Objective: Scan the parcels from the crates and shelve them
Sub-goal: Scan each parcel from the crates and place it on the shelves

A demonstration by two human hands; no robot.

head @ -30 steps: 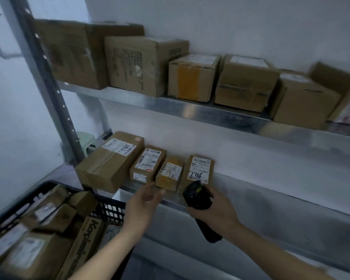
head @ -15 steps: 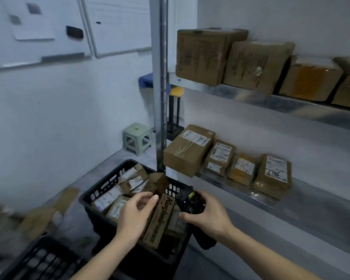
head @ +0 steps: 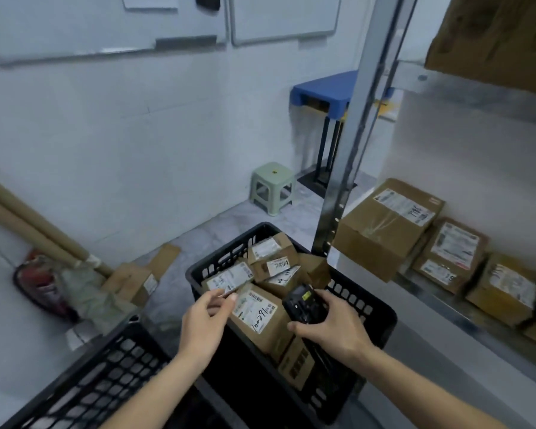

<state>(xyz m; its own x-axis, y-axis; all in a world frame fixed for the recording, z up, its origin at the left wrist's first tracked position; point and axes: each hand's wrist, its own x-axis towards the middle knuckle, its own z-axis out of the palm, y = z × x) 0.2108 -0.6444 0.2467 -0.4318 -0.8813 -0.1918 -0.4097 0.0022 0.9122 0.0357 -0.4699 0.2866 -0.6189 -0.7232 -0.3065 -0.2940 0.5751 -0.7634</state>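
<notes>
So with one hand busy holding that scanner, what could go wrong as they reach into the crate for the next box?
1. The left hand alone must lift the box, which is wedged among tilted parcels; it could slip or tip the others.
2. The right hand holds the scanner right over the crate; a loose grip might drop it in.
3. The large box overhangs the shelf edge above the crate; a knock could topple it.

Parcels in a crate and on a shelf

Labelled cardboard parcels [head: 262,314] are piled at angles in a black crate [head: 373,317]; three more [head: 384,224] are set side by side on the metal shelf [head: 446,308].
</notes>
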